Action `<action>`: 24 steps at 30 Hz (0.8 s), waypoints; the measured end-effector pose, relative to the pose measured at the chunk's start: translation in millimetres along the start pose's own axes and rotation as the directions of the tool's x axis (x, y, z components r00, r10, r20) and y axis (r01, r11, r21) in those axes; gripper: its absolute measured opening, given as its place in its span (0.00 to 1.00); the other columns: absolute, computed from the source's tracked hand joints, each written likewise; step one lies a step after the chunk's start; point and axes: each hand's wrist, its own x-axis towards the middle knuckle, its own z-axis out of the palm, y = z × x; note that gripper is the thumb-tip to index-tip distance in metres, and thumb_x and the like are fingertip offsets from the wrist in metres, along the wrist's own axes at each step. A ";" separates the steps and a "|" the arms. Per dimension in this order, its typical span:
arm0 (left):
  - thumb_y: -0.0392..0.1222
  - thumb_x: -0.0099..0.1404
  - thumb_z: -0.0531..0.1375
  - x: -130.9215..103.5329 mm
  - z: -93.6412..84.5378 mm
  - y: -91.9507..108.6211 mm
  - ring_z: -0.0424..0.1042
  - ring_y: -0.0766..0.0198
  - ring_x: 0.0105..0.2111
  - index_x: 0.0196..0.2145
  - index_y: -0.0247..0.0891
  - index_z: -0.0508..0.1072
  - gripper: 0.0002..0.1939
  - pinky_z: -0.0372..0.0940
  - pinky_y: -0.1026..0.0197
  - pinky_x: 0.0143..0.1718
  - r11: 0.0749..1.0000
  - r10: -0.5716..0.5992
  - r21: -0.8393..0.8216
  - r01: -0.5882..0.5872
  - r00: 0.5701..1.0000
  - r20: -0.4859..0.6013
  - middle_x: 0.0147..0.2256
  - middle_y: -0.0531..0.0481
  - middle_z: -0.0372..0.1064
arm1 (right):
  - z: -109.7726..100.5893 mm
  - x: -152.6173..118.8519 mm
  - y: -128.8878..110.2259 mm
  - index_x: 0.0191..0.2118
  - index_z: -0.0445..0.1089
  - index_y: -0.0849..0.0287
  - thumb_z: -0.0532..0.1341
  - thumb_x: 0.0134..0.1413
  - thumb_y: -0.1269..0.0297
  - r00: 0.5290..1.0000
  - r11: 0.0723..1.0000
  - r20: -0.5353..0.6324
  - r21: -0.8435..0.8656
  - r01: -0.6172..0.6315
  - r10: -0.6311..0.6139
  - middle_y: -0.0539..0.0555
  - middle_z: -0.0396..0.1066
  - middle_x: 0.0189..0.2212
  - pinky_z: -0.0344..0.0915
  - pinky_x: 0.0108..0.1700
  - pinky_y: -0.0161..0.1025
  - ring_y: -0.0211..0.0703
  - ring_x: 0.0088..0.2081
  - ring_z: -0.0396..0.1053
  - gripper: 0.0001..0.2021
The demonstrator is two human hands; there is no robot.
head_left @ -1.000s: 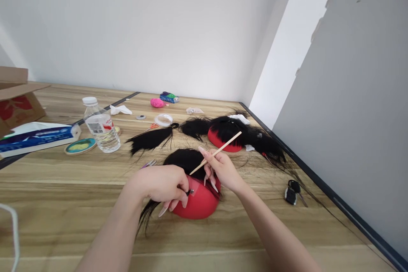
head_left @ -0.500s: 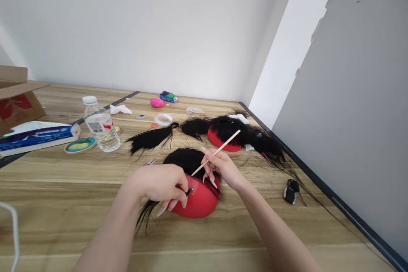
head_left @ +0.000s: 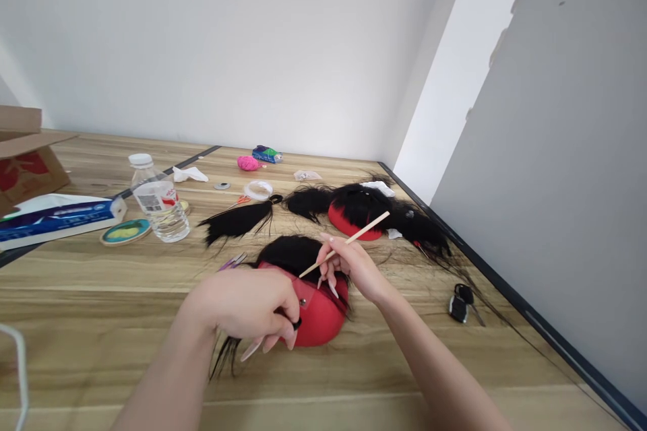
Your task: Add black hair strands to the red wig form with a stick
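Observation:
A red dome (head_left: 323,323) lies on the table in front of me, its far side covered with black hair (head_left: 288,252). A clear patch with a small shiny stud (head_left: 302,302) sits on the bare red surface. My left hand (head_left: 247,306) is closed at the dome's left side, pinching a lock of black hair (head_left: 297,324); a dark end shows at the fingertips and loose strands hang out below the hand. In my right hand (head_left: 351,266) is a thin wooden stick (head_left: 368,225), held slantwise like a pen. Its lower tip meets the top edge of the clear patch.
Beyond is a second red dome (head_left: 348,223) with black hair. A black hair bundle (head_left: 240,219), tweezers (head_left: 233,261), clear tape roll (head_left: 258,190), and pink yarn (head_left: 248,163) lie about. Left stand a water bottle (head_left: 160,205), tissue pack (head_left: 60,219) and cardboard box (head_left: 30,168); keys (head_left: 459,306) lie right.
My left hand has drawn down and slightly left with the black hair, away from the stud. The stick's upper end has tilted lower and to the right; its tip has shifted slightly left.

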 end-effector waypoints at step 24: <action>0.34 0.59 0.52 2.8 40.5 37.6 0.71 0.57 0.32 0.29 0.38 0.73 0.10 0.59 0.59 0.31 0.940 -0.049 0.314 0.136 0.962 -0.269 0.34 0.47 0.74 | 3.9 -5.0 -10.7 0.31 0.71 0.64 0.58 0.58 0.52 0.999 0.995 0.053 -0.103 0.006 0.000 0.52 0.71 0.24 0.66 0.22 0.33 0.34 0.19 0.66 0.18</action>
